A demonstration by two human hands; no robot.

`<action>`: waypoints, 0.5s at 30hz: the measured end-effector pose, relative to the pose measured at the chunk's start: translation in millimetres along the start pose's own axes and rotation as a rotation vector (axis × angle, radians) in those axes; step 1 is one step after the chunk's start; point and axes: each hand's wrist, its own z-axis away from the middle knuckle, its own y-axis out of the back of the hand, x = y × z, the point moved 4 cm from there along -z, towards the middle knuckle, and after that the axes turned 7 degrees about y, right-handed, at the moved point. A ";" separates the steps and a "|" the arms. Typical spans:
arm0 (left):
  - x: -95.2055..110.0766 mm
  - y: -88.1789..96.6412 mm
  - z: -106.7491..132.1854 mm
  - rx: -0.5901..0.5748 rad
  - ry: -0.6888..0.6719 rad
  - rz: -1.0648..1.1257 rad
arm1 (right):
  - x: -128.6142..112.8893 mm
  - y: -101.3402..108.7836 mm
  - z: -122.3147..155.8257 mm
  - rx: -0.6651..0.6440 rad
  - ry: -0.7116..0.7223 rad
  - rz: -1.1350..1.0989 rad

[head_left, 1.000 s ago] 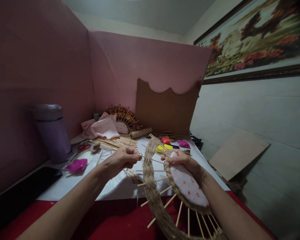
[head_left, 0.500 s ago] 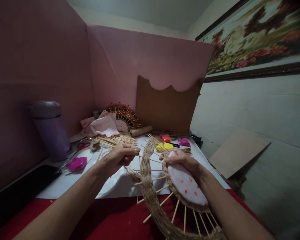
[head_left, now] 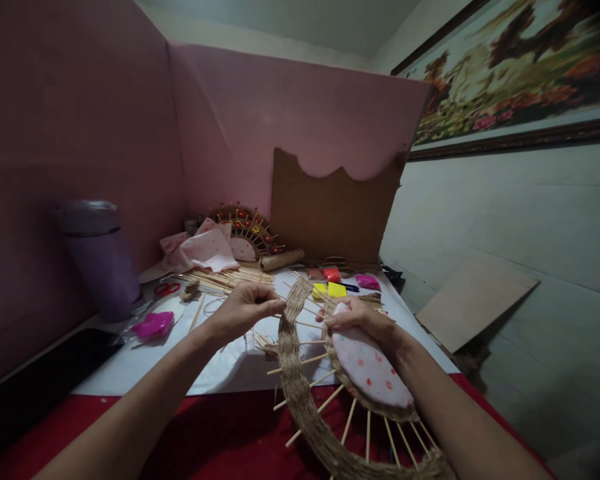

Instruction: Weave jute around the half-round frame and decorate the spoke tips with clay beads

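My right hand (head_left: pixel 363 320) grips a half-round fan-like piece by its inner part, a padded panel of white cloth (head_left: pixel 370 363) with red spots, edged in twine. Thin wooden sticks (head_left: pixel 349 421) fan out from that edge and pass through a wide curved band of woven brown twine (head_left: pixel 293 363). At the band's upper left side, my left hand (head_left: pixel 250 310) is closed, thumb and forefinger pinching the outer end of a stick. Its other fingers curl into the palm. Part of the band runs out of view at the bottom.
Behind the hands lie loose sticks (head_left: pixel 220 279), a twine roll (head_left: pixel 281 260), spotted cloth (head_left: pixel 207 250) and yellow packets (head_left: pixel 337 289). A decorated fan-shaped piece (head_left: pixel 255 230) leans at the back. Left are a purple tumbler (head_left: pixel 97 267), red scissors (head_left: pixel 167 289) and a magenta packet (head_left: pixel 153 325).
My left hand has shifted slightly right and turned, its thumb now nearer the twine band. The woven piece has moved slightly left, with my right hand still holding it.
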 end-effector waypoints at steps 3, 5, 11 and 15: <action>1.4 1.2 0.0 0.013 -0.025 -0.021 | 1.7 -0.8 -0.6 -0.018 0.000 0.013; 2.0 2.3 0.1 0.038 -0.040 -0.028 | 3.7 -2.8 -0.9 -0.042 -0.011 0.017; 3.3 8.6 -0.4 0.141 -0.084 -0.032 | 8.3 -8.8 -1.3 -0.139 0.014 0.002; 2.3 13.5 -2.7 0.191 -0.092 0.005 | 8.6 -11.3 0.4 -0.148 0.015 -0.013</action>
